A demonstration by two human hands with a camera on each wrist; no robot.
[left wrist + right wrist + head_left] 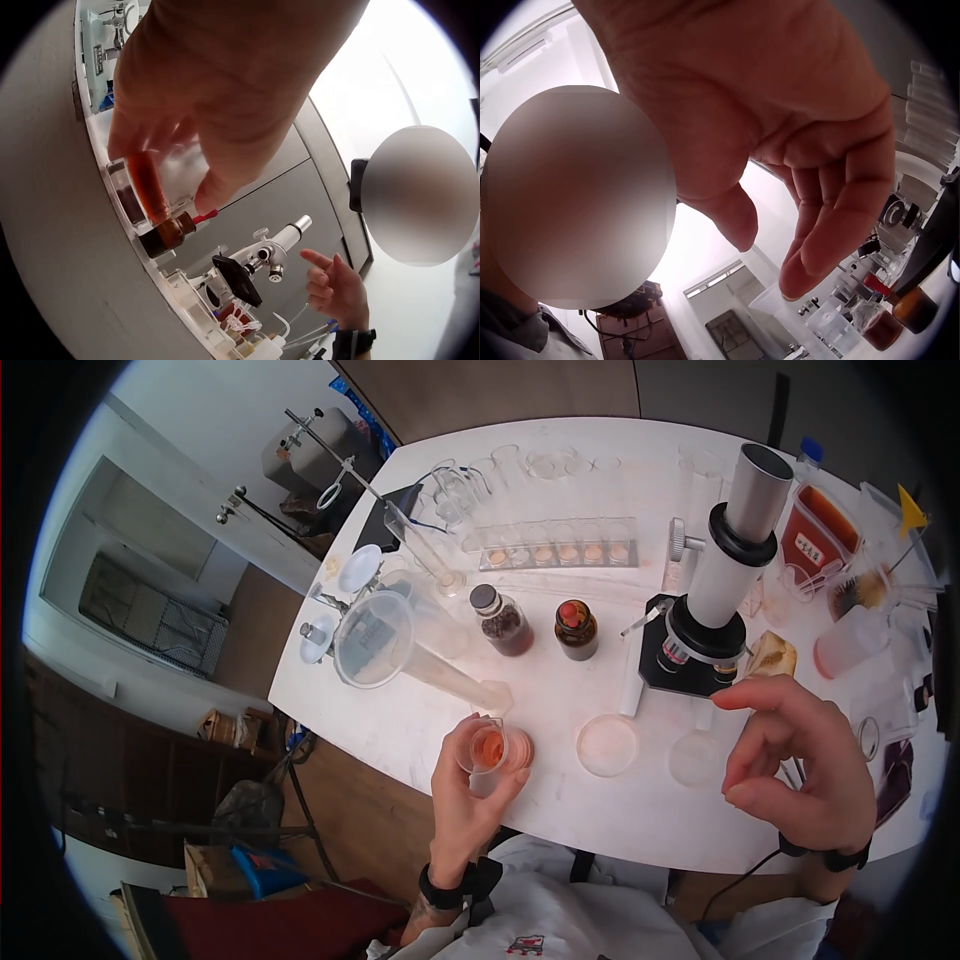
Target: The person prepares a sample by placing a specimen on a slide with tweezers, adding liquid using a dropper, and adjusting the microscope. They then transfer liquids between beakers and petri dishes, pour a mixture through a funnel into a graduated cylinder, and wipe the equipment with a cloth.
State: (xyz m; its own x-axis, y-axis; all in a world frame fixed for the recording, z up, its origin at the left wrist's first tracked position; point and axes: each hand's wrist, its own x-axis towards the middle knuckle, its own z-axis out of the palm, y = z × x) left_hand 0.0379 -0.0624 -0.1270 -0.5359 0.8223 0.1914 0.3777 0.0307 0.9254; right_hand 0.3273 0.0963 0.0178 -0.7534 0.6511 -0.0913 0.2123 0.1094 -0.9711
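Note:
My left hand [468,788] grips a small glass beaker [487,745] of orange-red liquid near the front edge of the table. In the left wrist view its fingers curl round the glass, and the liquid [147,187] shows through the wall. My right hand [805,760] is raised at the right, in front of the microscope [715,590], with loosely bent fingers and nothing between them. Beyond the beaker stand a grey-capped bottle of dark red contents [503,622] and a brown dropper bottle [577,632] with a red bulb. Two shallow round dishes [607,746] lie between my hands.
A tall plastic measuring cylinder [440,670] stands left of the bottles. Behind them is a clear rack [555,545] with several small cups. A red-brown tub [822,530] and a plastic beaker [848,645] crowd the right side. Glassware lines the far edge.

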